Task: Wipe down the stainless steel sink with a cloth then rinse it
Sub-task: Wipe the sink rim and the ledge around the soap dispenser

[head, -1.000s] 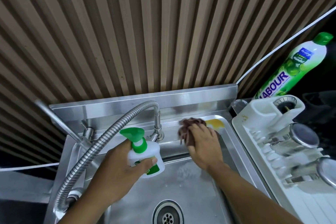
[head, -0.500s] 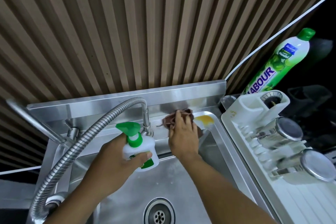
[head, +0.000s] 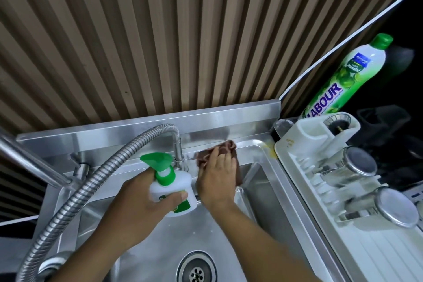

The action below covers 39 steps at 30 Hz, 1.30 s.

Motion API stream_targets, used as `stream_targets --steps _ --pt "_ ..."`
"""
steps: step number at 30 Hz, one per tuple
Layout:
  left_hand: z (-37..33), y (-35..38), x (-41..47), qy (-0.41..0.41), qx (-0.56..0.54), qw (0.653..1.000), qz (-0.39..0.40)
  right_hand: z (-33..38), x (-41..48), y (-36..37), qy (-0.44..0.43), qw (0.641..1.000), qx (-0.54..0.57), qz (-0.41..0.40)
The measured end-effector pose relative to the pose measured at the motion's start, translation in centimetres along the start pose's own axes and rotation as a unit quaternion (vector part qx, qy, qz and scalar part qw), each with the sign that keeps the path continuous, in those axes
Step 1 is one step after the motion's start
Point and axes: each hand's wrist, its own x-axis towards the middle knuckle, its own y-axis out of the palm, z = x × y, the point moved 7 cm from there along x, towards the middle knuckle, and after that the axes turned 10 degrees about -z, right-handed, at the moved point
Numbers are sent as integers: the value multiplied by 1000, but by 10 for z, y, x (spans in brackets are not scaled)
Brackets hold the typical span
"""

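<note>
Brown cloth [head: 225, 147] pressed to sink rim [head: 263, 146] by flat right hand [head: 217, 181]; left hand [head: 135, 208] grips upright bottle [head: 171, 188], nozzle [head: 155, 159] leftward.

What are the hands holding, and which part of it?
The left hand grips the spray bottle round its white body. The right hand grips nothing: its fingers press flat on the brown cloth against the back rim of the sink.

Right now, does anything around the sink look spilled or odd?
Yes: a yellow smear sits on the sink rim's back right corner, against the white dish rack. The cloth has not reached it.
</note>
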Motion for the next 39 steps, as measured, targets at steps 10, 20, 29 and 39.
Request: stream_targets --steps 10,20,29,39 --pt "-1 5 -1 2 21 1000 7 -89 83 -12 234 972 35 6" --pt "0 1 -3 -1 13 1000 4 -111 73 -21 101 992 -6 -69" --pt "-1 3 -4 -5 27 1000 7 -115 6 -11 84 994 -70 -9" --pt "-3 3 -5 2 35 999 9 -105 72 -19 122 992 10 17"
